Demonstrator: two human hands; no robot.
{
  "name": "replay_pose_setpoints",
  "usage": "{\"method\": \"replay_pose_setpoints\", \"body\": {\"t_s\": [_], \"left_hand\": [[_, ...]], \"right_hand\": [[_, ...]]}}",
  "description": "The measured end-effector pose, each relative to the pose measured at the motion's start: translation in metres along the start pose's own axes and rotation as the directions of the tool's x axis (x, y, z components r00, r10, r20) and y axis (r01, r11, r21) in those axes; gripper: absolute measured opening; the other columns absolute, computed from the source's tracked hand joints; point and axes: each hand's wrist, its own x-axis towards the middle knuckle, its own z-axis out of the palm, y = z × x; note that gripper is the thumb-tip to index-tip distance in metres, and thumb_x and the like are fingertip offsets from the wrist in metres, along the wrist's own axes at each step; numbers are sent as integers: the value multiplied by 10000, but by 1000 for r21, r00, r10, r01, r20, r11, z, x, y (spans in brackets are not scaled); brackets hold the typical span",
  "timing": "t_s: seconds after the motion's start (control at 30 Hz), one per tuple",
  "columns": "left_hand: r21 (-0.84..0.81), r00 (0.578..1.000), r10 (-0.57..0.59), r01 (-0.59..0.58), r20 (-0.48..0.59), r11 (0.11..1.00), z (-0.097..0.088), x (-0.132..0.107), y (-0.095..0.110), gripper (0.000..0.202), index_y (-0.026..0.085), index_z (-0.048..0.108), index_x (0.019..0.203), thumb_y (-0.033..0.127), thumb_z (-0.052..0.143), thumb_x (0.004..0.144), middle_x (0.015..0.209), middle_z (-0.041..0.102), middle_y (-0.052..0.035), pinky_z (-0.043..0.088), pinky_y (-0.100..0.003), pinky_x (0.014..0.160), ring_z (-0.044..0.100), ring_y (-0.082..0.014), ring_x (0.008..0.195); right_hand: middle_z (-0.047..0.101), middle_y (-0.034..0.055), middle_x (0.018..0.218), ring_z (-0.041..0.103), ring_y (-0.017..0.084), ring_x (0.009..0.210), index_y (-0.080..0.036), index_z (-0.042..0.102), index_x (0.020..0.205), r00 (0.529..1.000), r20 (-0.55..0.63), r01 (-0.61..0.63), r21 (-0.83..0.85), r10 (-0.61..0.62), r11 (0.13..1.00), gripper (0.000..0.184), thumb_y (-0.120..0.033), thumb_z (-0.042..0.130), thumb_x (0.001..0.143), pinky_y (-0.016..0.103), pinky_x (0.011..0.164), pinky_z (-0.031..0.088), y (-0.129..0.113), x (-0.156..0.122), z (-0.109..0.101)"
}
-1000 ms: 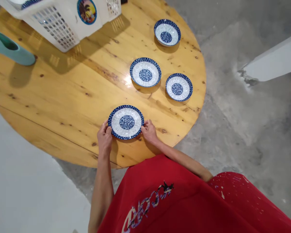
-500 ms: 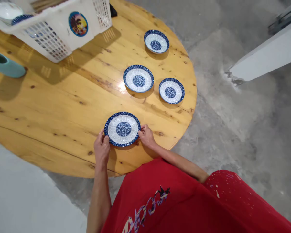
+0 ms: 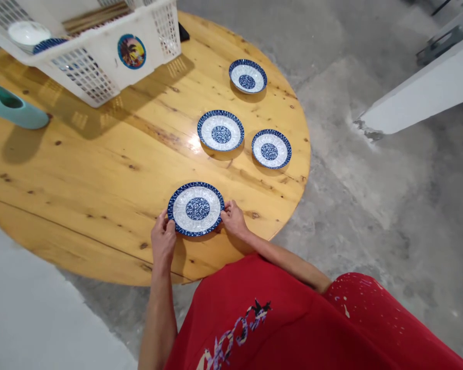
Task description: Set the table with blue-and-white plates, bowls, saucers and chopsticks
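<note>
A blue-and-white plate [image 3: 196, 209] with a dark blue rim is at the near side of the round wooden table. My left hand [image 3: 163, 238] grips its left edge, thumb on the rim. On the right edge, my right hand [image 3: 233, 218] has its fingers closed on the rim. Whether the plate rests on the wood or is slightly raised, I cannot tell. Three more pieces with the same pattern stand farther off: a middle plate [image 3: 220, 131], a smaller dish [image 3: 271, 149] to its right, and a deeper dish [image 3: 248, 76] behind them.
A white plastic basket [image 3: 108, 85] with crockery and sticks in it stands at the back left of the wooden table [image 3: 100, 195]. Left of it is a turquoise holder [image 3: 27, 114]. A dark object [image 3: 183, 34] lies behind the basket. A white post [image 3: 412, 92] rises from the floor at right.
The view has shifted slightly, so the table and dishes appear a little lower. Both hands keep their hold on the plate, with no clear movement of it on the table.
</note>
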Motion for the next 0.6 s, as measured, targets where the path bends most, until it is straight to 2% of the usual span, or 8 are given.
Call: {"method": "replay_pose_setpoints", "body": {"t_s": [0.13, 0.23, 0.33, 0.43, 0.6], "left_hand": [[-28, 1000, -17, 17, 14, 999, -1, 1, -5, 535, 168, 622, 1313, 407, 543, 840, 923, 691, -40, 508, -277, 713, 603, -174, 766], [-48, 999, -32, 32, 11, 998, -1, -2, -9, 488, 168, 662, 1233, 431, 550, 838, 963, 702, -60, 526, -279, 712, 620, -183, 807], [-106, 995, -95, 96, 8, 990, -3, -7, -9, 467, 169, 676, 1172, 459, 567, 823, 968, 707, -67, 555, -289, 698, 646, -187, 805], [-154, 983, -182, 179, -7, 972, -8, -13, -9, 458, 153, 668, 1145, 457, 569, 818, 888, 701, -61, 554, -273, 632, 653, -165, 712], [-211, 977, -211, 201, -26, 957, -17, -19, -12, 472, 121, 638, 1147, 459, 575, 823, 863, 703, -61, 564, -257, 647, 651, -124, 661]], "right_hand": [[612, -32, 745, 602, 136, 638, -225, 508, 885, 999, 25, -23, 59, 22, 998, 69, -226, 530, 819, 245, 591, 486, -6, -1, -11], [621, -24, 754, 617, 126, 591, -210, 512, 931, 998, 9, -64, 121, 63, 991, 116, -286, 520, 843, 243, 553, 496, -7, -1, -22], [617, -27, 747, 621, 115, 569, -207, 513, 930, 996, 5, -89, 156, 90, 984, 153, -324, 529, 833, 224, 514, 486, -4, -4, -29], [619, -23, 740, 615, 111, 548, -203, 526, 915, 995, 31, -97, 189, 92, 977, 186, -357, 535, 810, 221, 492, 484, 1, -13, -32], [623, -19, 717, 591, 101, 519, -199, 534, 858, 994, 40, -105, 210, 99, 972, 210, -393, 542, 776, 215, 472, 475, 4, -24, -31]]}}
